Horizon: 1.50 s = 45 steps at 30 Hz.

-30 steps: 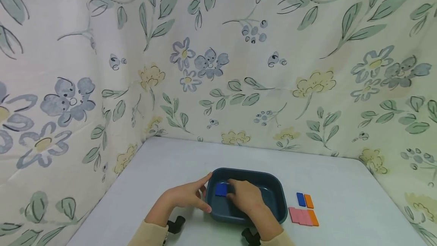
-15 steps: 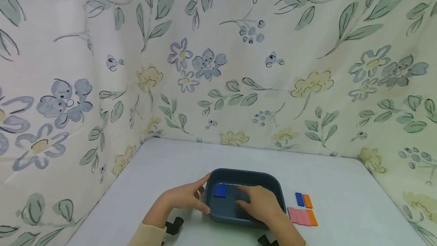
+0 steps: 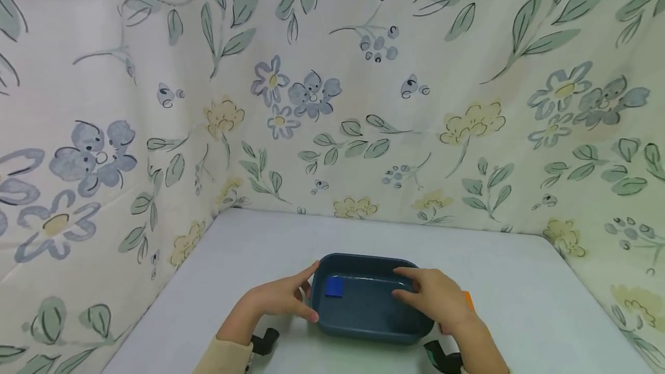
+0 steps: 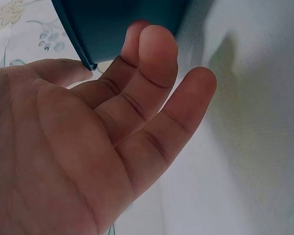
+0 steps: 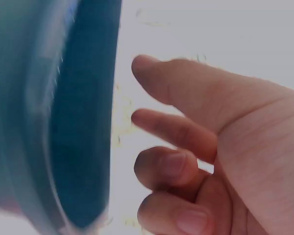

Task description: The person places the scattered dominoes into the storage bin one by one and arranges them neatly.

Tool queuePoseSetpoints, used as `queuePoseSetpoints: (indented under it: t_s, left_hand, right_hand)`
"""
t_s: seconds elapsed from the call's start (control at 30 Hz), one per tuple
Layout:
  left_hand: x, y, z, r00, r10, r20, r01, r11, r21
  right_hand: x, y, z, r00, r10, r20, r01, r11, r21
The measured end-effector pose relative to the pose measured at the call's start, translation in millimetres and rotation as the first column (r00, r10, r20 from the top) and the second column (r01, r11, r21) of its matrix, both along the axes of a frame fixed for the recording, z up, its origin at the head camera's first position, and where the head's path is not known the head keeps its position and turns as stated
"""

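A dark blue-green rectangular tray (image 3: pixel 366 333) stands on the white table. A flat blue square (image 3: pixel 334 286) lies in its left part. My left hand (image 3: pixel 275 299) is spread at the tray's left end, thumb and a finger against the rim. In the left wrist view, the other fingers of the left hand (image 4: pixel 112 117) bend loosely beside the tray wall (image 4: pixel 117 29) and hold nothing. Above the tray's right end is my right hand (image 3: pixel 441 302), thumb and forefinger apart. The right wrist view shows the right hand (image 5: pixel 201 147) with nothing between its fingers, near the tray (image 5: pixel 83 122).
Right of the tray, an orange piece (image 3: pixel 468 298) and a bit of a pink piece (image 3: pixel 443 329) show from behind the right hand, which covers the others. Black wrist mounts (image 3: pixel 266 341) sit by both wrists. Floral cloth (image 3: pixel 343 103) hangs behind the table and along its sides.
My right hand has moved right, from beside the blue square to over the tray's right end, covering most flat pieces there. The blue square and left hand stay in place.
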<state>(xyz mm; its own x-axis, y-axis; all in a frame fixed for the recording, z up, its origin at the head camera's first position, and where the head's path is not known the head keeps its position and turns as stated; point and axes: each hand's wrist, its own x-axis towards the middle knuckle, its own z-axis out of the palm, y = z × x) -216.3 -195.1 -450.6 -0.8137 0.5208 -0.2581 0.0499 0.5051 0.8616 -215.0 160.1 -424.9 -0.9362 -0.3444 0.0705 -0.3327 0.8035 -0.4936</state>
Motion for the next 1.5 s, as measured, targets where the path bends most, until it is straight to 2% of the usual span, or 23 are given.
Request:
queuePoseSetpoints:
  t_s: [0.13, 0.3, 0.53, 0.7, 1.0, 1.5]
  left_hand:
    - [-0.9, 0.1, 1.7, 1.000, -0.005, -0.012, 0.005, 1.000, -0.001]
    - [-0.9, 0.0, 0.7, 1.000, -0.005, -0.004, 0.005, 1.000, 0.000]
    - [-0.1, 0.0, 0.7, 1.000, -0.004, -0.001, 0.004, 1.000, 0.003]
    - [0.3, -0.3, 1.7, 1.000, -0.003, 0.015, 0.003, 1.000, 0.012]
    - [0.5, -2.1, 0.6, 1.000, -0.012, 0.013, 0.011, 1.000, 0.028]
    - [0.8, 0.6, -0.4, 1.000, 0.001, 0.019, -0.002, 1.000, 0.026]
  right_hand:
    - [-8.6, 23, 2.0, 0.996, -0.055, 0.068, 0.058, 0.997, -0.044]
    - [-17.1, 50, -3.1, 0.984, -0.116, 0.136, 0.125, 0.990, -0.061]
    - [-24.9, 84, -14.0, 0.959, -0.202, 0.200, 0.214, 0.976, -0.040]
    - [-29.5, 103, -22.3, 0.948, -0.231, 0.217, 0.237, 0.971, -0.002]
    - [-32.9, 110, -31.8, 0.910, -0.258, 0.323, 0.264, 0.964, 0.027]
    - [-36.3, 114, -43.8, 0.908, -0.270, 0.321, 0.271, 0.962, 0.042]
